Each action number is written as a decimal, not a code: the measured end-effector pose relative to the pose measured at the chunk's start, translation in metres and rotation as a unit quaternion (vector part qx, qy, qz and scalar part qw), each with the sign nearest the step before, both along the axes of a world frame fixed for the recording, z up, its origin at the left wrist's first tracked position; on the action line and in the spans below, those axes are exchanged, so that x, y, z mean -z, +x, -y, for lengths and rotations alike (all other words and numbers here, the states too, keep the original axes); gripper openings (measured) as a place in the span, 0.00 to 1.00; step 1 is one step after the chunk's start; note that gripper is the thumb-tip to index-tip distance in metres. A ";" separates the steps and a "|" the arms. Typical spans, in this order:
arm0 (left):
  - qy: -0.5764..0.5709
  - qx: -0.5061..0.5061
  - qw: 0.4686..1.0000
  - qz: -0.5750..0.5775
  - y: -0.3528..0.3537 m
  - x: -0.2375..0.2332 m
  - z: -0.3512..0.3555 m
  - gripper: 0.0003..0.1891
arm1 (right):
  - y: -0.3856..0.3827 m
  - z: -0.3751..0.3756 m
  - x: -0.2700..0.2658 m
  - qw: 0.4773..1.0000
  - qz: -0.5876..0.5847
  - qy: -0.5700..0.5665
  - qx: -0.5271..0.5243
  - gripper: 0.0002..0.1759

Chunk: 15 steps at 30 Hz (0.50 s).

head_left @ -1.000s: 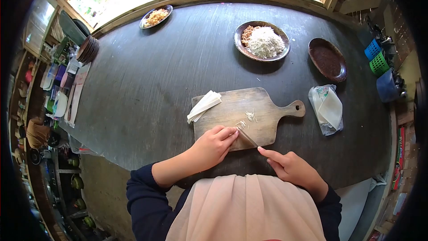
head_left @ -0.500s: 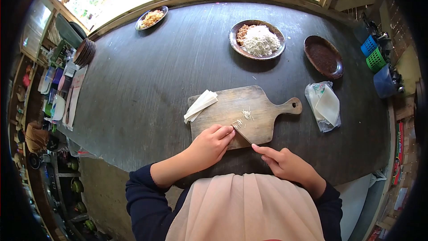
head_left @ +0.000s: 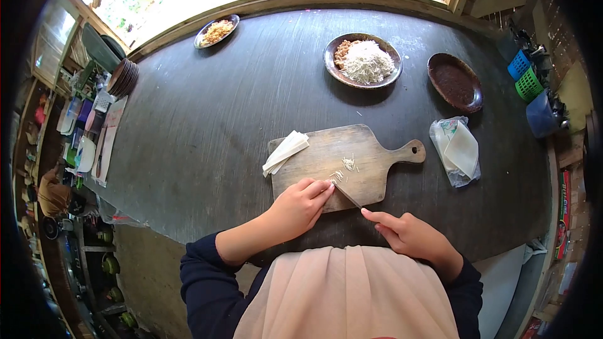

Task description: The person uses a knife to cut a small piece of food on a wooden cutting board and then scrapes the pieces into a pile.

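A wooden cutting board (head_left: 370, 172) with a handle lies on the dark table before me. My right hand (head_left: 411, 233) is closed round a knife (head_left: 349, 197), its blade slanting over the board's near edge with the tip by my left fingertips. My left hand (head_left: 303, 204) rests on the board, fingers closed and pressed down on white wrapper strips, which the hand mostly hides. Thin white slivers (head_left: 348, 163) are scattered just beyond the blade. A stack of longer wrapper strips (head_left: 286, 151) lies at the board's left end.
Beyond the board stands a plate (head_left: 363, 85) with a mound of white shreds (head_left: 369, 61) and brown pieces. An oval brown dish (head_left: 455, 83) and a plastic packet of white wrappers (head_left: 460, 150) are at right. A plate of orange-brown food (head_left: 217, 32) sits far left.
The view has shifted slightly. My right hand and the knife have moved a little right and down, while my left hand stays at the same place on the board.
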<state>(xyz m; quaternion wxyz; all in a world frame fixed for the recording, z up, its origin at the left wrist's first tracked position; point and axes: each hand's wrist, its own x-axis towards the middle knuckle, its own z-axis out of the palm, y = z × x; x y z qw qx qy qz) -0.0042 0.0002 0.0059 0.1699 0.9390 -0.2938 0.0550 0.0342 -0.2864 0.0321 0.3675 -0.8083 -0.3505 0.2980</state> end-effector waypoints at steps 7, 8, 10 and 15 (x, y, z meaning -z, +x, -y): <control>-0.022 -0.003 1.000 -0.010 0.001 0.000 0.000 0.21 | -0.001 -0.005 -0.001 0.999 -0.008 0.021 0.027 0.25; -0.025 -0.002 1.000 -0.017 0.000 -0.001 -0.001 0.21 | -0.002 -0.004 0.000 0.999 0.005 0.027 0.021 0.25; -0.033 -0.004 0.999 -0.021 0.000 0.001 -0.001 0.21 | -0.002 -0.004 0.002 0.999 0.016 0.034 0.014 0.26; -0.043 -0.004 0.999 -0.031 0.001 0.001 -0.001 0.21 | -0.001 -0.003 0.007 0.999 0.022 0.039 0.009 0.26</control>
